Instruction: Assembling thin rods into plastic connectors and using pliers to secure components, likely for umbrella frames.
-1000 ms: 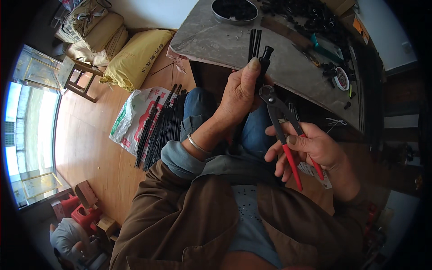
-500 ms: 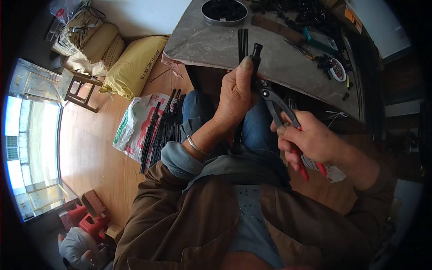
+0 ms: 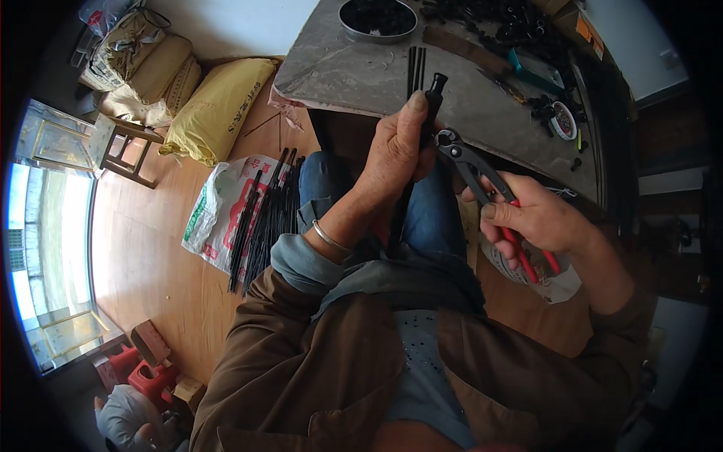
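My left hand (image 3: 398,143) is closed round a black rod (image 3: 435,94) with a flared top end, its thumb pressed along the side. The rod's lower part shows beneath the fist, between my knees. Wrapped round red handles, my right hand (image 3: 531,215) grips a pair of pincers (image 3: 473,169). The dark head of the pincers is just right of the rod, by my left fingers. Whether its jaws touch the rod I cannot tell.
A stone-topped table (image 3: 339,71) stands ahead, bearing thin black rods (image 3: 416,68), a round metal tin (image 3: 378,34) of black parts, and a white bowl (image 3: 563,119). Black rods (image 3: 263,218) lie on a plastic sack to the left. A yellow sack (image 3: 218,109) lies beyond, beside a wooden stool (image 3: 128,151).
The pincers and my right hand have moved a little right, and the pincers' head has come away from where it overlapped the rod. My left hand still holds the rod, slightly shifted right.
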Demonstrator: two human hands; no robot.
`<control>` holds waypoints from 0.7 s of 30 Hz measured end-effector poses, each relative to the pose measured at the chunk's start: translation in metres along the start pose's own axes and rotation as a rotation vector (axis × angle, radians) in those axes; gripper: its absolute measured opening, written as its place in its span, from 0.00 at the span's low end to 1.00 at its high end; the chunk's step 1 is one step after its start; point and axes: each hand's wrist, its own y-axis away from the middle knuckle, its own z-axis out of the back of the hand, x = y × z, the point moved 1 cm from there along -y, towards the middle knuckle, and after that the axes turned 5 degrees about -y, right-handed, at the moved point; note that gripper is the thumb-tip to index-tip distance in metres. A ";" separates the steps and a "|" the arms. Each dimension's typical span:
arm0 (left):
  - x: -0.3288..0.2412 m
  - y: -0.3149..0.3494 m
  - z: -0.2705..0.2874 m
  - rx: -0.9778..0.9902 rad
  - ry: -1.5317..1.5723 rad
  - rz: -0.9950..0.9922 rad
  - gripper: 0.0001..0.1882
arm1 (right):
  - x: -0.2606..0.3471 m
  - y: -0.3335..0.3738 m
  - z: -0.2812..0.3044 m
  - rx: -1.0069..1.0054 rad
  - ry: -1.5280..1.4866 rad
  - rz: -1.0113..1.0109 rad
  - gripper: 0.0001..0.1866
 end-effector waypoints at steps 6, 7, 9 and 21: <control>0.000 -0.004 0.000 0.028 0.043 0.043 0.32 | 0.007 -0.001 0.005 0.010 0.030 -0.035 0.13; 0.000 -0.005 0.002 0.025 0.044 0.046 0.32 | 0.007 -0.001 0.006 0.011 0.041 -0.041 0.13; 0.000 -0.007 0.004 0.065 0.073 0.050 0.31 | 0.008 0.001 0.008 0.024 0.020 -0.049 0.13; -0.002 0.000 -0.013 -0.105 -0.123 -0.058 0.30 | -0.014 -0.012 -0.011 -0.096 -0.019 -0.069 0.14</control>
